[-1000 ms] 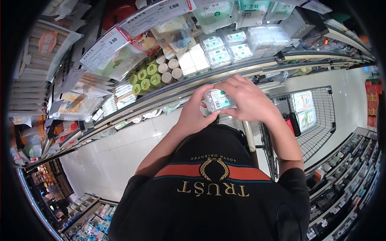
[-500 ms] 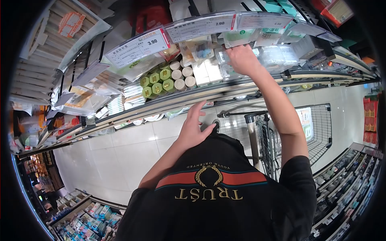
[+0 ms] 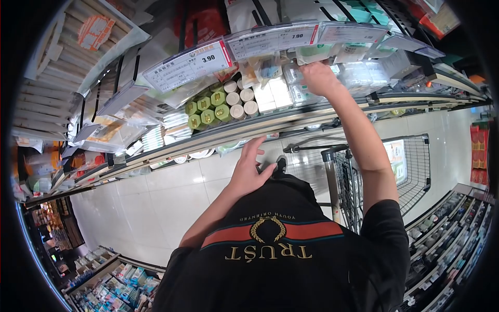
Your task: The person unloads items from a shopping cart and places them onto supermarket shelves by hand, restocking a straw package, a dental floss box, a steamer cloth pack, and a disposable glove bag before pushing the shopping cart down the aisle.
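Note:
My right hand [image 3: 320, 79] reaches into the shelf, under the row of price labels. It is among clear plastic packs [image 3: 299, 92], and its fingertips are hidden by hanging packets [image 3: 316, 52]. Whether it grips anything cannot be seen. White boxes [image 3: 273, 95] lie just left of it, beside white-topped cylinders [image 3: 243, 100] and green-lidded containers [image 3: 210, 108]. My left hand [image 3: 252, 169] hangs below the shelf edge in front of my body, holding nothing, thumb apart from the slightly bent fingers.
A shelf edge [image 3: 218, 136] runs across between my body and the goods. Price labels [image 3: 189, 65] hang above it. A black wire shopping cart [image 3: 413, 161] stands at my right, its handle [image 3: 332, 179] near my right arm. More stocked shelves [image 3: 452, 249] are behind me.
My right hand has shifted slightly right and down in the view, still among the clear packs. The shelf goods moved a little the same way as the view turned. My left hand is nearly unchanged.

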A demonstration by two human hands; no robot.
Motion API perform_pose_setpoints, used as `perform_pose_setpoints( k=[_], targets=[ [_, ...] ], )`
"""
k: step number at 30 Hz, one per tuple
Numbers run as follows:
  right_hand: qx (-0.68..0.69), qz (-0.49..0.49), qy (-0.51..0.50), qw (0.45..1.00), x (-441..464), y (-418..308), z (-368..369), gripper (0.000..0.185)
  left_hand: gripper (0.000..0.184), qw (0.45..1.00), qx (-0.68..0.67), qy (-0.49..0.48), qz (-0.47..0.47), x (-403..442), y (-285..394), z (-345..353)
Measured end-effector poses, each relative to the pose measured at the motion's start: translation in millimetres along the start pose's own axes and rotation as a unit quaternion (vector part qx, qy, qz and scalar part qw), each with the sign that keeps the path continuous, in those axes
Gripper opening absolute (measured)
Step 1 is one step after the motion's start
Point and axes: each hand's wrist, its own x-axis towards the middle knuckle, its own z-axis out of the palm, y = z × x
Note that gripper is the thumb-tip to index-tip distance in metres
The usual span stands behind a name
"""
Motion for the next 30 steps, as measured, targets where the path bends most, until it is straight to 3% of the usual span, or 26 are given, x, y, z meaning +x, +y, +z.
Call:
perform_pose_setpoints(
  k=[7,10,12,13,18,20,23,24,26,27,28,30],
  targets=[
    [0.0,0.024,0.023,0.999,-8.9,-6.9,2.7,0.043,0.079,1.0,0.004,-0.021,0.005,0.4,-3.3,0.1],
    [-0.019,0.047,0.095,0.994,-35.2,-19.0,-3.7,0.049,0.078,1.0,0.007,-0.024,0.015,1.8,-3.6,-2.6],
    [0.044,0.05,0.222,0.973,-64.5,-27.9,-6.6,0.053,0.078,0.999,-0.001,-0.03,0.017,3.7,-7.2,-3.6],
    [0.065,0.067,0.219,0.971,-84.1,-30.9,-4.7,0.054,0.077,0.999,-0.008,-0.032,0.017,5.7,-8.2,-3.8],
    [0.134,0.228,0.258,0.929,-221.7,-46.5,11.8,0.04,0.067,0.995,-0.016,-0.099,0.029,25.6,1.8,8.7],
    [0.151,0.341,0.254,0.892,-285.9,-55.6,27.2,0.036,0.062,0.989,-0.018,-0.141,0.04,36.8,7.2,24.0],
    [0.127,0.488,0.215,0.836,-370.5,-78.6,45.6,0.035,0.042,0.955,0.029,-0.165,0.245,55.4,18.4,58.1],
    [0.117,0.511,0.215,0.824,-386.6,-86.0,51.3,0.035,0.042,0.948,0.021,-0.187,0.257,63.4,26.1,71.0],
    [0.245,0.61,0.188,0.729,-416.0,-104.6,57.3,0.038,0.037,0.886,0.024,-0.228,0.403,77.4,44.5,101.2],
    [0.275,0.628,0.184,0.704,-417.5,-114.4,54.8,0.039,0.034,0.871,-0.004,-0.261,0.416,80.5,54.4,117.7],
    [0.266,0.623,0.172,0.715,-418.1,-123.7,55.5,0.037,0.034,0.858,-0.014,-0.28,0.43,84.5,68.9,131.0],
    [0.308,0.669,0.189,0.649,-411.3,-131.3,43.2,0.03,0.039,0.81,0.043,-0.281,0.514,90.7,97.0,155.6]
  ],
)
